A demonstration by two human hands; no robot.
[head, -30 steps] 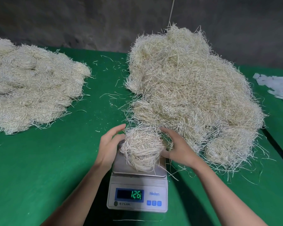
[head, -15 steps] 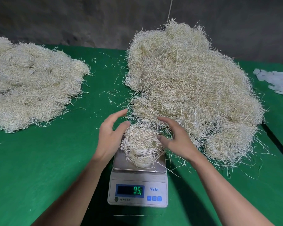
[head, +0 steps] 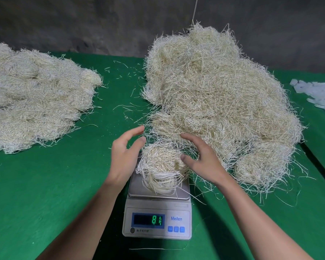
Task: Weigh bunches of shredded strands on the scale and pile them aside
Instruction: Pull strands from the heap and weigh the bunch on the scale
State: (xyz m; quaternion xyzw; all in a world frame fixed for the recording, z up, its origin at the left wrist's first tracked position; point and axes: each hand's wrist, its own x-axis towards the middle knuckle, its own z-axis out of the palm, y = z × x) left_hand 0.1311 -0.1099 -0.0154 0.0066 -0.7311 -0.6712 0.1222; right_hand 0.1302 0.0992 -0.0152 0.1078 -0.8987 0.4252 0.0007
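Observation:
A small bunch of pale shredded strands (head: pixel 160 168) lies on the steel pan of a white digital scale (head: pixel 158 220), whose green display reads 81. My left hand (head: pixel 125 156) hovers just left of the bunch, fingers spread and relaxed, apart from it. On the bunch's right side is my right hand (head: pixel 201 158), fingers loosely spread, thumb tip at the strands' edge. Behind and to the right rises a large loose heap of strands (head: pixel 218 102). A flatter pile of bunches (head: pixel 36 102) lies at the far left.
A green cloth covers the table (head: pixel 45 194). Stray strands lie scattered between the two heaps and around the scale. White scraps (head: pixel 319 92) lie at the right edge. A dark seam runs down the table's right side, and a dark wall stands behind.
Both hands have lifted off the bunch and opened slightly outward. The scale reading has dropped from 126 to 95 to 81.

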